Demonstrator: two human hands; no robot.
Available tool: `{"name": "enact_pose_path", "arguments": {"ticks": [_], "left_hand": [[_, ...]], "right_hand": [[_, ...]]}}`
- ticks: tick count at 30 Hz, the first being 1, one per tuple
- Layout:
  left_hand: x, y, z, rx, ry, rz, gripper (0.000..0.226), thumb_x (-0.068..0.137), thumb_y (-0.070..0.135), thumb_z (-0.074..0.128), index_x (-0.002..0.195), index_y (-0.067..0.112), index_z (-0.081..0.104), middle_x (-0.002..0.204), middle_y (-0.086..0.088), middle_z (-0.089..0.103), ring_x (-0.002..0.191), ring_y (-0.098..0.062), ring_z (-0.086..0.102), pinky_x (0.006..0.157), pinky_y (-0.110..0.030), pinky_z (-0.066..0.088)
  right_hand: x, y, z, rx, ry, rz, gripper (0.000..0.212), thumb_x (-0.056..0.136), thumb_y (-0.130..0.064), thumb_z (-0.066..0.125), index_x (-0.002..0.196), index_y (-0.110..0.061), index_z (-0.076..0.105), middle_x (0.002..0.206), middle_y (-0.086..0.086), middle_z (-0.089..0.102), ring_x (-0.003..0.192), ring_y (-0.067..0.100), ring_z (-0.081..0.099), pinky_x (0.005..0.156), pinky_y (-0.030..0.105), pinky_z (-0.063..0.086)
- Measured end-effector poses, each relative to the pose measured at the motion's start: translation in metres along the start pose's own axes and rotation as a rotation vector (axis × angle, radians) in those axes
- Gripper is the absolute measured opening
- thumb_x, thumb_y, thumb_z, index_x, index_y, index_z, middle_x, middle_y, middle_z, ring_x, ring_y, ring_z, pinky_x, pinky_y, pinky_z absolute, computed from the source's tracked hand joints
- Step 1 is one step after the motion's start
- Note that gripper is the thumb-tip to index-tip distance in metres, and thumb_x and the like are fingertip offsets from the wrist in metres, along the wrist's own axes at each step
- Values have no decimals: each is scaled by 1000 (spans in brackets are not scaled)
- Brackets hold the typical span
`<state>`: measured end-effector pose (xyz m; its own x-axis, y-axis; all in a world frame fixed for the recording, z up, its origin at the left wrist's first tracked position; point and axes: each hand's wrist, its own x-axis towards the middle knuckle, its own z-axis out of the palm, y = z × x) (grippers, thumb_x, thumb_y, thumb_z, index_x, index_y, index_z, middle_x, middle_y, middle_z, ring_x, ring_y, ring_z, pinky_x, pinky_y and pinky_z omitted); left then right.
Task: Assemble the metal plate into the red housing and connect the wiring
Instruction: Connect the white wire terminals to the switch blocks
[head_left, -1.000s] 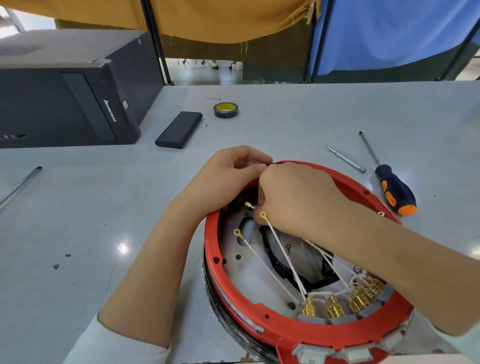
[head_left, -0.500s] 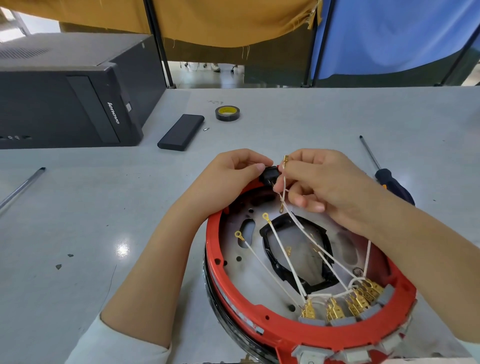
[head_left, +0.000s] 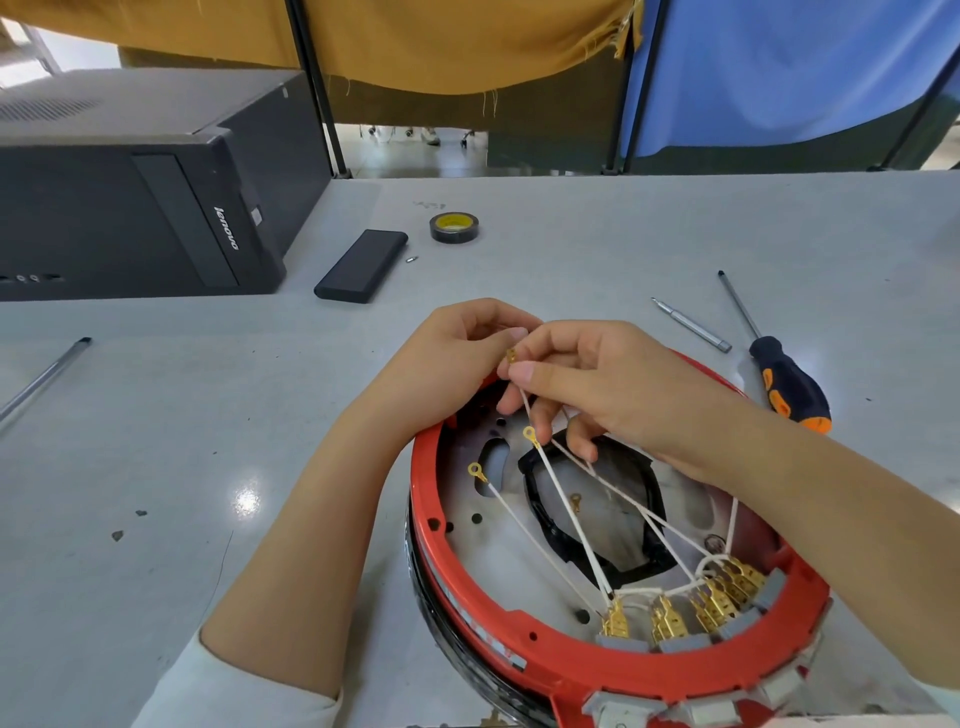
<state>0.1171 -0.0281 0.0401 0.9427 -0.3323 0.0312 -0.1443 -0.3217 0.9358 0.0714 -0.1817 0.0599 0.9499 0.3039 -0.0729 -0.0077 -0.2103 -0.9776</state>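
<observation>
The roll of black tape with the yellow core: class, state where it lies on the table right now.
In the head view the roll of black tape lies flat toward the table's far edge, just right of the black rectangular case.

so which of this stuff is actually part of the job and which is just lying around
In the job:
red housing
metal plate
white wires
brass terminals
left hand
right hand

Lying about:
screwdriver
loose bit
tape roll
black case
computer

The word "lenovo" runs in pale letters down the front of the black computer tower (head_left: 156, 197).
</observation>
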Motion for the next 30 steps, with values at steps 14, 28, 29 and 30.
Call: {"name": "enact_pose_path", "arguments": {"ticks": [14,28,29,30], "left_hand": [[1,0,2,0,9,-1,19,99,18,55,100,26,72,101,2,76,100,-17,69,90,-24,52],[0,0,1,-4,8,0,19,99,18,54,105,23,72,99,3,76,93,-12,70,85,-20,53],[0,0,1,1,9,2,19,99,18,54,105,24,72,99,3,76,92,-10,70,84,-18,53],[0,-1,1,5,10,2,19,99,18,54,104,24,72,99,3,76,92,-10,70,84,-18,53]], "right_hand": [[1,13,-7,-413,294,17,15,79,-16,64,65,-21,65,56,-6,69,32,1,46,35,12,34],[5,17,-6,-602,368,-76,14,74,-19,65,61,-22,61,56,-11,66,42,1,51,45,11,40],[5,17,-6,-597,366,-73,14,74,-19,65,61,-22,61,55,-11,66,43,1,51,45,11,40],[6,17,-6,-594,366,-74,13,74,-19,64,62,-22,61,55,-11,66,44,1,53,45,10,41]]}}
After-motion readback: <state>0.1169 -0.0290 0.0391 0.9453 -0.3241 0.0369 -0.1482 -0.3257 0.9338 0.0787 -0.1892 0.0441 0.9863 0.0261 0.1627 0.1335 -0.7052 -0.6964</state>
